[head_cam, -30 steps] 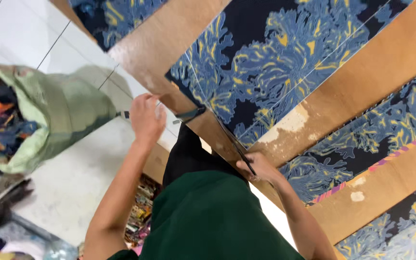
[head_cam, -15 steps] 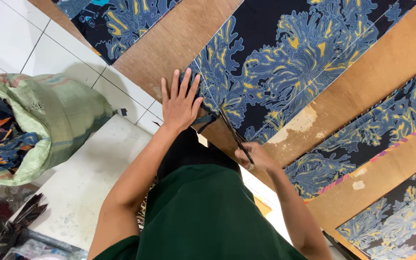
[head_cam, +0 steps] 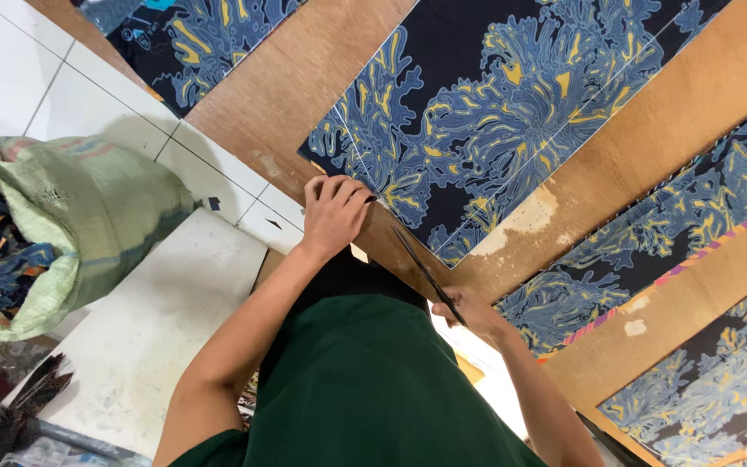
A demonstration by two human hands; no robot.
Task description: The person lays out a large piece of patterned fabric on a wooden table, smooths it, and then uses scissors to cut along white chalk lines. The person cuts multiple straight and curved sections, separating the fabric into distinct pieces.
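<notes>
1. Nearest the camera, at the bottom centre of the frame, the person's dark green shirt (head_cam: pixel 365 389) fills the view and hides the near edge of the table.
2. At centre right, the right hand (head_cam: pixel 469 316) has its fingers clamped on the handles of black scissors (head_cam: pixel 425 275), whose blades point up-left along the cloth's edge.
3. At centre, the left hand (head_cam: pixel 335 212) rests with fingers curled together on the near corner of the patterned cloth (head_cam: pixel 494 112), pinning it down.
4. That dark blue cloth with blue and yellow branching shapes lies flat on the brown table (head_cam: pixel 693 112), reaching toward the upper centre.
5. More pieces of the same cloth (head_cam: pixel 650 251) lie at the right and lower right, well apart from the hands.
6. At the left, a green woven sack (head_cam: pixel 88 233) of colourful scraps sits on the white tiled floor (head_cam: pixel 10 69).
7. A pale slab (head_cam: pixel 157 346) lies at lower left, beside the left forearm.
</notes>
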